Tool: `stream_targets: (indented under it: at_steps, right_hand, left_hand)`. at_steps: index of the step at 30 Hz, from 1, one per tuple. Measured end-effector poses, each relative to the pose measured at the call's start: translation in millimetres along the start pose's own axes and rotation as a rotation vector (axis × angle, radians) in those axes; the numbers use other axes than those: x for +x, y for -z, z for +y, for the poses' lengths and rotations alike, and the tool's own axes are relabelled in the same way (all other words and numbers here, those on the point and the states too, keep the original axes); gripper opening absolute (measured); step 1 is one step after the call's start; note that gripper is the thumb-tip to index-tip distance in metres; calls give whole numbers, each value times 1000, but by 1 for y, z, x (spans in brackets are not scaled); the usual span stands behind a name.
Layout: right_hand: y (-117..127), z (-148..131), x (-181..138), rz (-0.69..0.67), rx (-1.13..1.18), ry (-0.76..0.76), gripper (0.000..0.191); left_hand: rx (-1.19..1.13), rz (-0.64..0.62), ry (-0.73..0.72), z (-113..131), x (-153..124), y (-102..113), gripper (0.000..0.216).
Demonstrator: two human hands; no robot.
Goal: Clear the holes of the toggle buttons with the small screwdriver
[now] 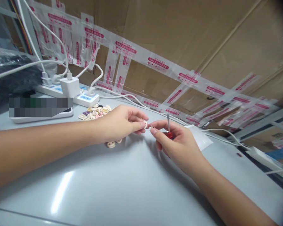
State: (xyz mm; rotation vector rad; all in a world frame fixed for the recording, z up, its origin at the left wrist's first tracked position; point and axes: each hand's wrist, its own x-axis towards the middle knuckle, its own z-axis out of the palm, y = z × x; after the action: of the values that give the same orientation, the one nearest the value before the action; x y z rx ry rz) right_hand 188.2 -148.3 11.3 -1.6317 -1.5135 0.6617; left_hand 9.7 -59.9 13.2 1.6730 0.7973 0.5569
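Observation:
My left hand (124, 121) pinches a small cream two-holed cord lock (145, 124) between thumb and fingertips. Close by on the right, my right hand (176, 141) has thumb and forefinger closed on a tiny pale piece (152, 127), too small to name. Tucked in that same hand is a screwdriver (169, 135) with a red handle, its metal shaft pointing up. The two hands nearly meet above the table. Behind my left wrist lies a pile of cord locks (91, 114) in cream, yellow, pink and purple. A few more cream ones (111, 144) sit under that forearm.
At the back left a white power strip (87, 99) carries a charger (69, 87) and several cables. A white device (42, 117) lies in front of it. A white plastic bag (201, 138) is beyond my right hand. Taped cardboard (141, 75) walls the table's back.

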Motion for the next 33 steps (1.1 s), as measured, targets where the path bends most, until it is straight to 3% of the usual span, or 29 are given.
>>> stream_targets:
  at_steps: [8, 13, 24, 33]
  right_hand:
    - [2, 1, 0, 10, 81, -17, 28]
    - [0, 0, 0, -14, 105, -32, 29]
    - [1, 0, -3, -6, 303, -120, 33]
    - [-3, -4, -4, -15, 515, -205, 36]
  left_hand:
    - [-13, -11, -84, 6, -2, -1, 13]
    - [35, 2, -71, 10, -4, -1, 13]
    - [46, 24, -196, 5, -3, -2, 13]
    - [145, 27, -464, -1, -8, -9, 13]
